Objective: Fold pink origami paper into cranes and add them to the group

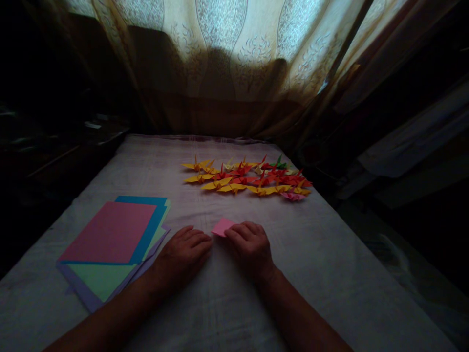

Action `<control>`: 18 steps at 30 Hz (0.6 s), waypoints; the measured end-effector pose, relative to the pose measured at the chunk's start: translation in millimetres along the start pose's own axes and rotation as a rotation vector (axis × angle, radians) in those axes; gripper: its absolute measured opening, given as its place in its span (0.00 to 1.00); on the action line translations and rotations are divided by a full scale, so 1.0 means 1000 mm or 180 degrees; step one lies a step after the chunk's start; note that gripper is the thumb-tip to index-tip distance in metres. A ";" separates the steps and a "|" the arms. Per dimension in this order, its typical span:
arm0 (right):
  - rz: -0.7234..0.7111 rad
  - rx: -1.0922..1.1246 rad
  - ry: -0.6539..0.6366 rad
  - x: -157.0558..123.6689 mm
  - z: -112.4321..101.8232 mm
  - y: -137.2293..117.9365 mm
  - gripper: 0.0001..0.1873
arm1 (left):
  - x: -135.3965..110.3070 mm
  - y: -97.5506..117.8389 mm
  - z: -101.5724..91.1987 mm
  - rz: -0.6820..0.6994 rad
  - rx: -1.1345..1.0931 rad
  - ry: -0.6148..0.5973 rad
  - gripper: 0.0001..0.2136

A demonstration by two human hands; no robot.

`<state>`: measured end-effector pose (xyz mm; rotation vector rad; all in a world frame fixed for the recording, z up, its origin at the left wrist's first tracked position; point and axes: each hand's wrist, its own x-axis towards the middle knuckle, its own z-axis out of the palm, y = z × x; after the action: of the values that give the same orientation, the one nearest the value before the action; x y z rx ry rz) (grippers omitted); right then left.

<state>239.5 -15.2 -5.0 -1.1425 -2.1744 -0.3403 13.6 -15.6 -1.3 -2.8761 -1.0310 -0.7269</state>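
Observation:
A small folded piece of pink origami paper (222, 227) is in the middle of the cloth-covered table. My right hand (252, 247) has its fingers closed on the paper's right side, which they partly cover. To the left, my left hand (185, 254) rests on the cloth with its fingers stretched out close together and its thumb out of sight. Its fingertips point toward the pink paper, with a narrow gap between. I see nothing held in the left hand.
A stack of coloured paper sheets (108, 232), pink on top of blue, green and purple, lies at the left beside my forearm. Several folded paper cranes (240, 183) in yellow, red, green and pink stand in rows farther back. A curtain (220, 73) hangs behind the table (311, 274).

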 end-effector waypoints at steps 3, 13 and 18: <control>-0.0021 0.0108 -0.0604 -0.005 0.008 -0.015 0.06 | 0.001 -0.004 -0.006 -0.0195 -0.0025 0.0015 0.11; 0.0063 0.1087 -0.0948 -0.011 0.005 0.005 0.07 | -0.004 0.003 0.009 -0.0061 -0.0148 -0.0151 0.09; 0.0075 0.1032 -0.0995 -0.014 -0.003 0.018 0.05 | -0.003 0.004 0.012 -0.0201 -0.0398 -0.0243 0.08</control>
<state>260.8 -14.6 -13.0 -1.0898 -2.3688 0.2118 19.6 -18.8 -12.3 -3.0114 -1.1291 -0.7148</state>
